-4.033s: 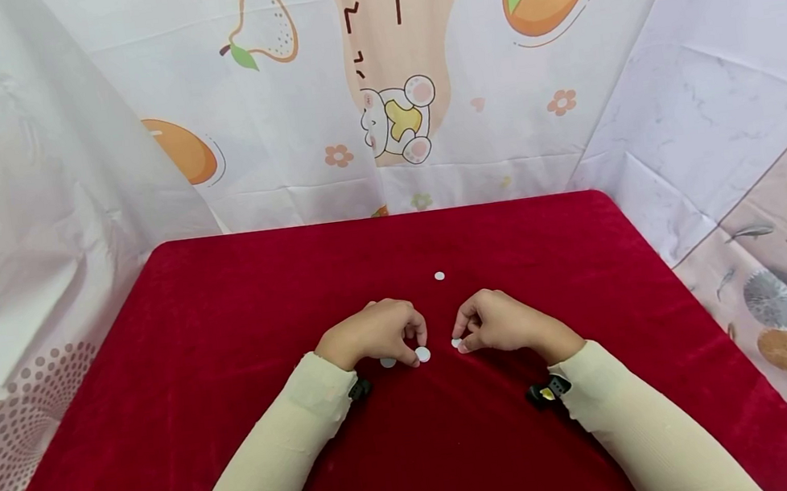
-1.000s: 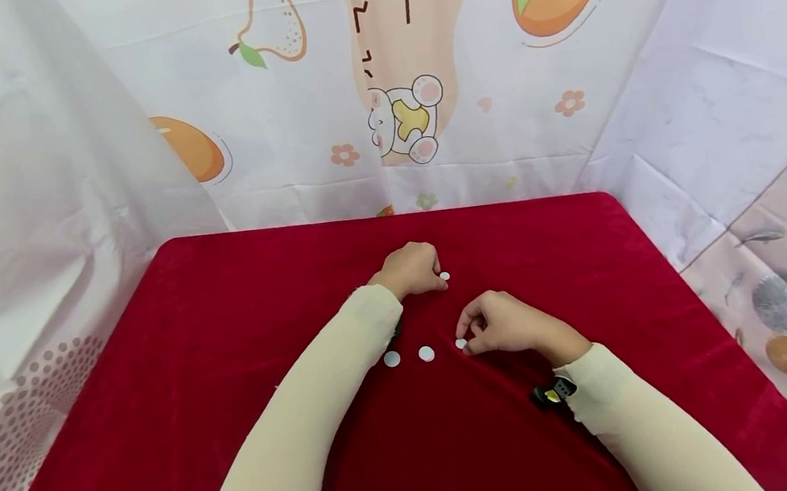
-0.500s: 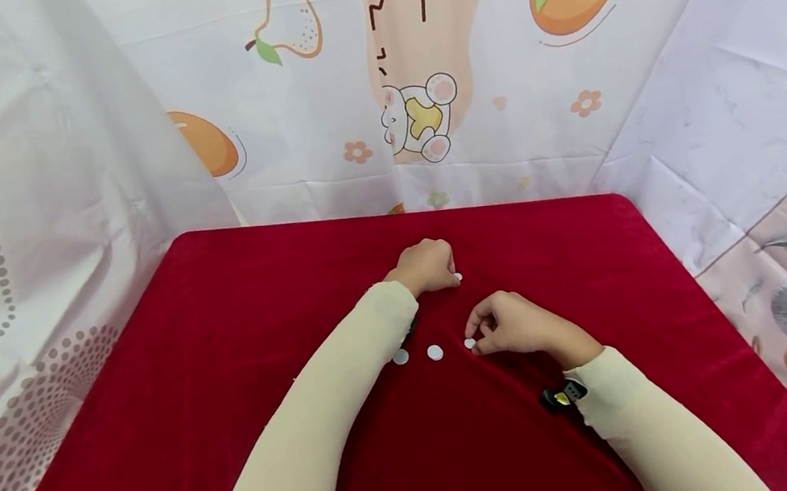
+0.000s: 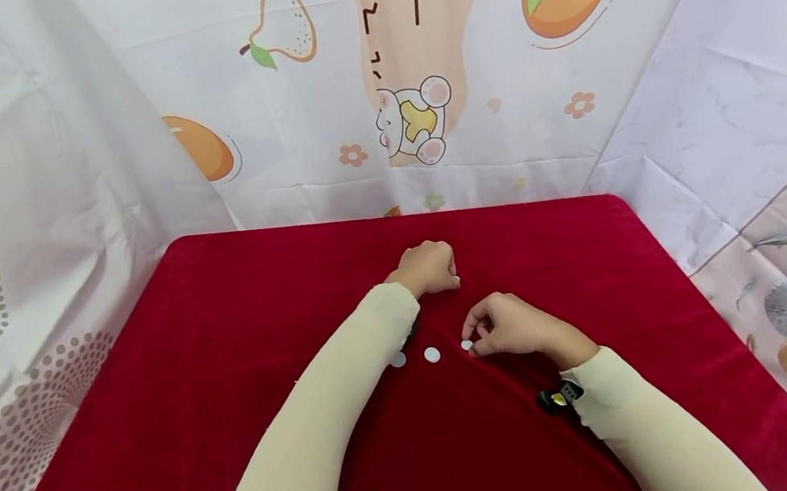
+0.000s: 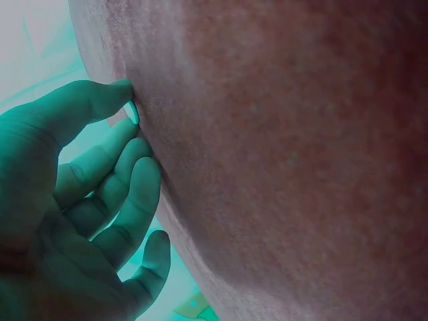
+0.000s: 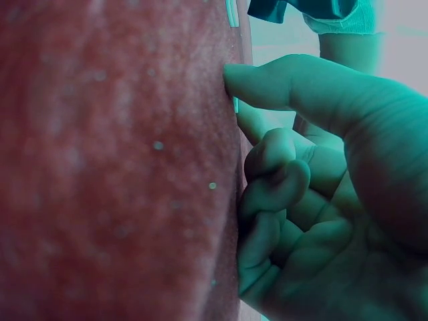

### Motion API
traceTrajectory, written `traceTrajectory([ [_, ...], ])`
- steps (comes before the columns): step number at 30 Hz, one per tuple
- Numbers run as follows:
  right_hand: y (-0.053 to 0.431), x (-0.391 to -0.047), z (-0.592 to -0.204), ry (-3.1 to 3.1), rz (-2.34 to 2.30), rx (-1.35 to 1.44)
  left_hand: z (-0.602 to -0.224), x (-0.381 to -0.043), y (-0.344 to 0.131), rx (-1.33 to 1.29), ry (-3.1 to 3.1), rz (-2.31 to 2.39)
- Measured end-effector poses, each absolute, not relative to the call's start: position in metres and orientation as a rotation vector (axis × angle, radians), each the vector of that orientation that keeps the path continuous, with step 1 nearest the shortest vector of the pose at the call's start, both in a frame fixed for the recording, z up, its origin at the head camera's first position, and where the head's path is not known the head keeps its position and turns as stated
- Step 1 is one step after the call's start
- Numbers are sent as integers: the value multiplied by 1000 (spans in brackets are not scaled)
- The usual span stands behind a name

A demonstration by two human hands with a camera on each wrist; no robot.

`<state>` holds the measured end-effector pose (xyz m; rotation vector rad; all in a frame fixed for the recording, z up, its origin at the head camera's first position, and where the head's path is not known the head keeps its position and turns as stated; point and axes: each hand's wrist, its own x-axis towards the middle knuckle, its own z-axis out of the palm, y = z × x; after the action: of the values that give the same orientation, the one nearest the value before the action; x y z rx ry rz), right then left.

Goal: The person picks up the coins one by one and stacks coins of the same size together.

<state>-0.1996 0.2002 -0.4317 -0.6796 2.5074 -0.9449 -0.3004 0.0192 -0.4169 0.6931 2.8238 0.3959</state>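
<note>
At the far middle of the red cloth, my left hand (image 4: 428,267) pinches a small round white disc (image 5: 134,112) between thumb and index finger. In the head view that disc is mostly hidden by the hand. Nearer and to the right, my right hand (image 4: 512,323) has thumb and index finger on either side of another white disc (image 4: 466,345), which lies at the cloth. Only a thin edge of that disc (image 6: 236,105) shows in the right wrist view. A third white disc (image 4: 432,354) lies flat to its left. Another disc (image 4: 398,360) is partly covered by the left forearm.
Red velvet cloth (image 4: 282,290) covers the whole table. A printed white curtain (image 4: 307,126) hangs behind the far edge, with more fabric at both sides. The left sleeve (image 4: 316,400) reaches across the table's middle. Slight creases run near the right hand.
My left hand has left the near disc, reached to the far one and pinched it. Two discs lie behind in the near row. The right hand stays at its disc.
</note>
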Motion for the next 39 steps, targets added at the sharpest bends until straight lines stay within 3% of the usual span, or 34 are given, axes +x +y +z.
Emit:
traceTrajectory([
  [39,200,-199,-432,2509,-950,-673,-393,-278,-12,886,2995,341],
])
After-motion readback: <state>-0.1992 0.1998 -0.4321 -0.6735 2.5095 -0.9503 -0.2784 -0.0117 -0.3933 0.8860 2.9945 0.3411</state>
